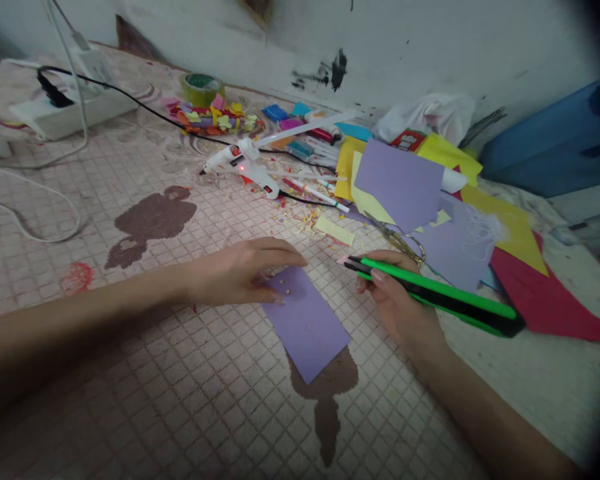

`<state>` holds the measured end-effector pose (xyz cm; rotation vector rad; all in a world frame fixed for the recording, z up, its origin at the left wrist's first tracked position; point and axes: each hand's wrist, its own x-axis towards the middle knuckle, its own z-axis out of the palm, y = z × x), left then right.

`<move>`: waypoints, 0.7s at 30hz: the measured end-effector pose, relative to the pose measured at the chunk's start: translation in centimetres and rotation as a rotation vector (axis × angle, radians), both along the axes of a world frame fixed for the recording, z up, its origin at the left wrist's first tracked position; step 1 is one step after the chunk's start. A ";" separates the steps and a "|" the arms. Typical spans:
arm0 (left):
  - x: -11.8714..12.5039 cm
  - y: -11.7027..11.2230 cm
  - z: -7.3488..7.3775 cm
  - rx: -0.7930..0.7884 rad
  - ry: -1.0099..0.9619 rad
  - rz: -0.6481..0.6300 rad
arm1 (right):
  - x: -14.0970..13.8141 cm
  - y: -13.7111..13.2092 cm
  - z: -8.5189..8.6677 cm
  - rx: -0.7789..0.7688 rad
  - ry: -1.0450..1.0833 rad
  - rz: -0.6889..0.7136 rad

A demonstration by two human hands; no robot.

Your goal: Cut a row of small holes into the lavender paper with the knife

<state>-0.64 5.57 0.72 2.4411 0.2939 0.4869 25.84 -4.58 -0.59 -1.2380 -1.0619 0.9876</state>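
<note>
A small rectangle of purple paper [310, 320] lies on the patterned tablecloth, with two small pale dots near its upper left end. My left hand [245, 270] is curved over that end, thumb on the paper and fingers along its far edge, holding it. In my right hand [405, 307] is a green and black utility knife [440, 293], its tip pointing left above the cloth, apart from the paper. Whether any blade sticks out I cannot tell. Gold-handled scissors [400, 241] lie just beyond my right hand.
A white glue gun [245, 163] with a lit red light lies behind, among paper scraps and markers. Coloured paper sheets [400, 183] pile up at right. Farther back are a tape roll [203, 89] and a power strip [75, 110] with trailing cords.
</note>
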 end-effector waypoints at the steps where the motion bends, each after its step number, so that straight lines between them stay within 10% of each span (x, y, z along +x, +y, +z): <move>1: -0.1 -0.3 -0.1 0.013 -0.006 0.010 | -0.4 -0.1 0.1 -0.006 -0.001 -0.005; 21: -1.2 -0.9 -1.4 0.037 -0.019 0.048 | -2.6 -3.3 -0.1 -0.194 0.181 0.181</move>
